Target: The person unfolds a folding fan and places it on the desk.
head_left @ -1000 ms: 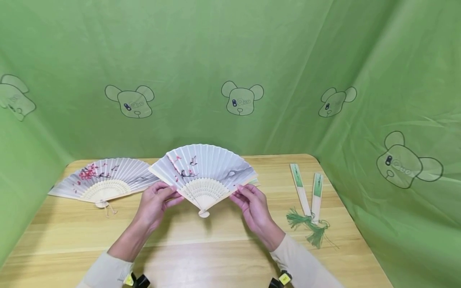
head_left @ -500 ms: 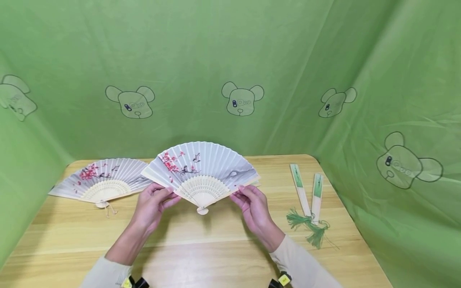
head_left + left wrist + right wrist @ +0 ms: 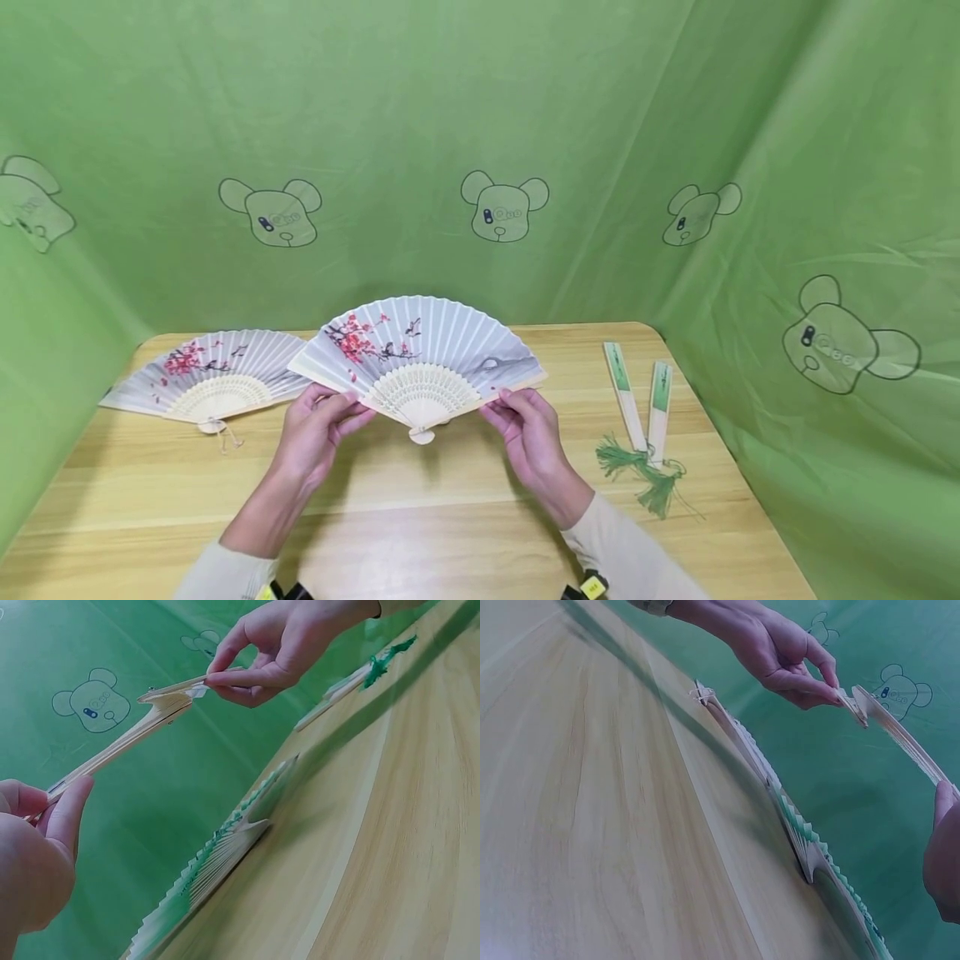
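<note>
A grey-white folding fan (image 3: 450, 337) with red blossoms and birds is spread out above the table. My left hand (image 3: 311, 429) pinches its left outer rib between thumb and fingers. At the opposite rib, my right hand (image 3: 532, 433) pinches in the same way. The pivot end hangs lowest, between the hands. Both wrist views see the fan nearly edge-on, with the left hand (image 3: 34, 862) and the right hand (image 3: 943, 862) at its two ends. Below it, a green-and-white fan (image 3: 191, 889) lies spread on the table, mostly hidden in the head view.
A matching blossom fan (image 3: 225, 379) lies spread at the back left of the wooden table (image 3: 405, 533). To the right are two folded fans (image 3: 625, 392) with green tassels (image 3: 660, 492). Green cloth (image 3: 390, 150) walls in the back and sides.
The held fan has spread wider on its left side, so more red blossoms show. My left hand has shifted slightly left; the right hand stays nearly in place.
</note>
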`<state>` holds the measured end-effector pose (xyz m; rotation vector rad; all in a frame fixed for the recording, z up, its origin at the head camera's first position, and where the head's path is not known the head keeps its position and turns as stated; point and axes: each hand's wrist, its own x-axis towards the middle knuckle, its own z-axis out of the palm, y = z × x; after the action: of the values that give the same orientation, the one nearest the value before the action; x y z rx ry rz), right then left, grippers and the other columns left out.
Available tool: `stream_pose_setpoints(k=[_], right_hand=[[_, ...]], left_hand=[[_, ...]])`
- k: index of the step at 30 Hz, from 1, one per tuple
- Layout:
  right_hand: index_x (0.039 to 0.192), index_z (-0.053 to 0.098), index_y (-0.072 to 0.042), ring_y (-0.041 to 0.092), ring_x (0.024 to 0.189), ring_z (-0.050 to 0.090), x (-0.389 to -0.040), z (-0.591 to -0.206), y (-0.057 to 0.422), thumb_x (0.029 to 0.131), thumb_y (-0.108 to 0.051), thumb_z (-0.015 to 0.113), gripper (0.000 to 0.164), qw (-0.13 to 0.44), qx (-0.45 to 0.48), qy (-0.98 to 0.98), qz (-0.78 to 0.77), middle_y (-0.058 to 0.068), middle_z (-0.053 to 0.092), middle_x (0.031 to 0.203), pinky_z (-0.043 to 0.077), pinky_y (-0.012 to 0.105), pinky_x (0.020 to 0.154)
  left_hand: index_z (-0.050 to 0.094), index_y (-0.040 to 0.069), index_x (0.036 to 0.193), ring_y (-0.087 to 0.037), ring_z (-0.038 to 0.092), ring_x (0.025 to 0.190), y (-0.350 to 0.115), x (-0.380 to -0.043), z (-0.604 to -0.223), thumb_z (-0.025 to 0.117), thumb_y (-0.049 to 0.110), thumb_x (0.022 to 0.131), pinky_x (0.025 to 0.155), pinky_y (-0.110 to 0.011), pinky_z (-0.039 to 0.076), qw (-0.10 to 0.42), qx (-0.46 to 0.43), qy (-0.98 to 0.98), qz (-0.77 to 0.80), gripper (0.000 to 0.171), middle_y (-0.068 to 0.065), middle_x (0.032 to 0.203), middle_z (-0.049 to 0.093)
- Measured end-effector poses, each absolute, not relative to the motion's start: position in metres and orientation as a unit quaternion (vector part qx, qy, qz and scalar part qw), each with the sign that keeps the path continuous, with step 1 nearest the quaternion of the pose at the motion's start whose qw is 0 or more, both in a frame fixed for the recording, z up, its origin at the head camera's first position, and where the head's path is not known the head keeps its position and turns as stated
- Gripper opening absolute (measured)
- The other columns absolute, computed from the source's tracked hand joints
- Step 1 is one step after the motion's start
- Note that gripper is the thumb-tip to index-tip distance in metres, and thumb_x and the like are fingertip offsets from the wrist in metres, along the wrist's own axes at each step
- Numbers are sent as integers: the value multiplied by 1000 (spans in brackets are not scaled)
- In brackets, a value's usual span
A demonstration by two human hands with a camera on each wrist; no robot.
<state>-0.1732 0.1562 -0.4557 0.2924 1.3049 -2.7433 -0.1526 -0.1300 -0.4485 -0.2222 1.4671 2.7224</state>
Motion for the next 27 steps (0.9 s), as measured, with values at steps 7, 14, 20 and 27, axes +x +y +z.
stream_pose_setpoints(k=[7, 14, 20, 27], right_hand=[[84, 52, -7, 15, 79, 67, -171, -454, 155, 93, 3, 56, 14, 44, 93, 427, -899, 7, 65, 88, 65, 30, 89], [85, 52, -6, 15, 79, 67, -167, -452, 154, 93, 3, 56, 13, 37, 92, 418, -903, 7, 65, 88, 64, 30, 90], [85, 51, -7, 15, 81, 68, -164, -453, 153, 92, 2, 58, 14, 31, 87, 413, -906, 6, 65, 89, 63, 30, 91], [87, 49, -6, 17, 82, 67, -160, -452, 151, 92, 2, 59, 13, 18, 93, 403, -910, 7, 64, 91, 63, 30, 92]], left_hand=[[50, 2, 113, -17, 73, 86, -129, -151, -448, 55, -6, 94, 90, -31, 62, 12, -82, 466, 881, 21, -6, 97, 71], [47, 1, 119, -15, 72, 85, -129, -148, -446, 56, -4, 94, 93, -32, 62, 8, -96, 463, 881, 27, -5, 99, 70], [50, 3, 121, -15, 71, 86, -128, -144, -449, 51, -5, 97, 94, -33, 61, 4, -94, 456, 885, 26, -5, 99, 69], [48, 4, 129, -15, 70, 85, -126, -142, -450, 54, -3, 96, 94, -32, 60, -7, -96, 443, 891, 35, -5, 99, 68]])
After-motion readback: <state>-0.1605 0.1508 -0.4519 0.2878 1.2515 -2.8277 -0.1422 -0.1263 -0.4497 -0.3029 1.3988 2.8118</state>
